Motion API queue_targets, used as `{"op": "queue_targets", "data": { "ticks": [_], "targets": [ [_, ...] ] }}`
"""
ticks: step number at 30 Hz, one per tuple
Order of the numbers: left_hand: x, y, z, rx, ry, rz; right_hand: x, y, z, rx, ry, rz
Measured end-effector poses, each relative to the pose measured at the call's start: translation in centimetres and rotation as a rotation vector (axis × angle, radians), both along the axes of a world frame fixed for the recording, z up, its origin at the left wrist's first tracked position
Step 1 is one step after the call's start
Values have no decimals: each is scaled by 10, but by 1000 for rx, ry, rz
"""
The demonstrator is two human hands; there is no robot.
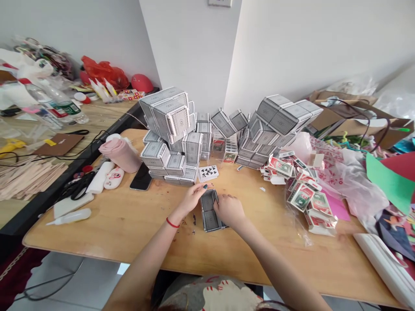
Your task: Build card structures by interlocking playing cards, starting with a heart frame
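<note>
An open box made of playing cards [210, 220], grey patterned backs showing, lies on the table in front of me. My left hand [192, 198] is at its far left corner, fingers and thumb closed together on the rim. My right hand [231, 209] is curled over the right wall, its fingertips reaching inside the box; part of that wall is hidden. Just beyond lies a stack of playing cards [208, 172] with a ten of clubs face up. Card-built blocks rise behind in a left stack [171, 116] and a right stack [275, 114].
Opened card packs [303, 196] and plastic wrap [350, 190] are heaped to the right. On the left are a phone [141, 177], a pink cup [121, 153], black scissors [82, 185] and a glue bottle [69, 217]. A wall stands behind the table.
</note>
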State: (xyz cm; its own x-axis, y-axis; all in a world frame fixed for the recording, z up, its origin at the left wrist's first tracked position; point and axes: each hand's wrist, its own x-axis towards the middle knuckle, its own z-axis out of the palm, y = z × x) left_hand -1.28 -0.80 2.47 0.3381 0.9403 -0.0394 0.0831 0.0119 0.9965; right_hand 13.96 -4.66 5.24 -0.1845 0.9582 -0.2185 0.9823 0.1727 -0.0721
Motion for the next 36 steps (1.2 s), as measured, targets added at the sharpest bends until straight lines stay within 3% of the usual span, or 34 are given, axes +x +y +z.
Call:
{"op": "queue_targets", "data": {
  "ticks": [4, 7, 11, 18, 21, 23, 25, 28, 31, 36],
  "targets": [
    [-5, -22, -14, -67, -208, 186, 1, -5, 8, 183, 151, -33],
    [-2, -31, -22, -80, -206, 266, -6, -16, 19, 303, 319, -37],
    [3, -27, -22, -31, -101, 253, -23, -32, 26, 35, 436, 15],
    [3, -20, -12, 83, 170, 209, -28, -34, 30, -154, 210, -32],
    [1, -24, -10, 141, 233, 238, -13, -24, 30, -167, 127, 82],
    [-1, -27, -6, 259, 312, 275, 0, -16, 28, -119, 106, 168],
    [-2, -30, 2, 434, 435, 293, 12, -8, 24, -47, 93, 160],
    [2, -35, 17, 616, 647, 160, 23, -2, 16, 33, 103, 123],
    [10, -41, 23, 630, 918, 38, 27, -2, 7, 10, 110, 124],
    [16, -43, 9, 557, 1121, -74, 30, 2, -8, -36, 45, 150]
  ]
}}
